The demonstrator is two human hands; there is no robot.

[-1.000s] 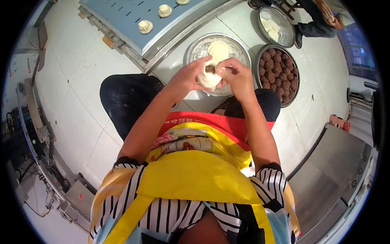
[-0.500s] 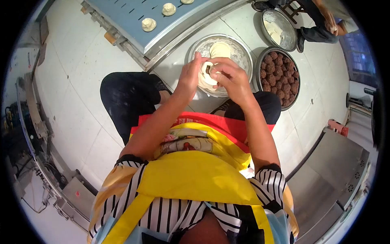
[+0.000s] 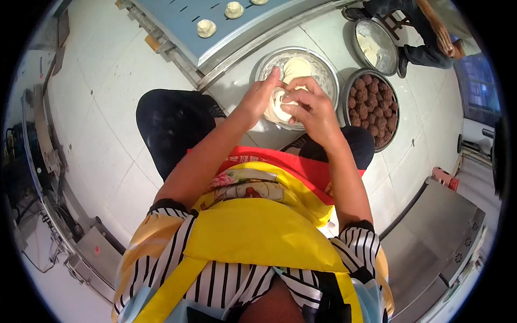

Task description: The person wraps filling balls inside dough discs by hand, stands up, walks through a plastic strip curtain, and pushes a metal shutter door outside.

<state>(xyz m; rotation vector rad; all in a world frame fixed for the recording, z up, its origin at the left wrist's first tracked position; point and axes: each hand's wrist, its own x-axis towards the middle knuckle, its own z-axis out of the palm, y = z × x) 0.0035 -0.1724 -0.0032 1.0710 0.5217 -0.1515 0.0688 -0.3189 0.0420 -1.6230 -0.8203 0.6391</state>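
Observation:
Over a metal basin (image 3: 327,72) dusted with flour, a filled dough bun (image 3: 279,99) sits between my hands. My left hand (image 3: 258,101) cups it from the left, thumb pointing up. The fingertips of my right hand (image 3: 314,109) pinch the dough rim on the other side. Little of the bun's opening shows, as fingers partly cover it. Flat dough rounds (image 3: 297,68) lie overlapped inside the basin, and more dough shows under my hands. Just right of it stands a round pan of brown filling balls (image 3: 371,105).
At upper left, a blue slotted conveyor surface (image 3: 177,24) carries several shaped buns (image 3: 206,28). A second basin (image 3: 391,54) with dough pieces stands at upper right, beside a seated person's hand (image 3: 445,42) and dark trousers. A metal cabinet (image 3: 431,226) is at lower right.
Dark filling showed through the bun's opening before; now the dough rim is drawn in and the filling is out of sight. The view has shifted slightly.

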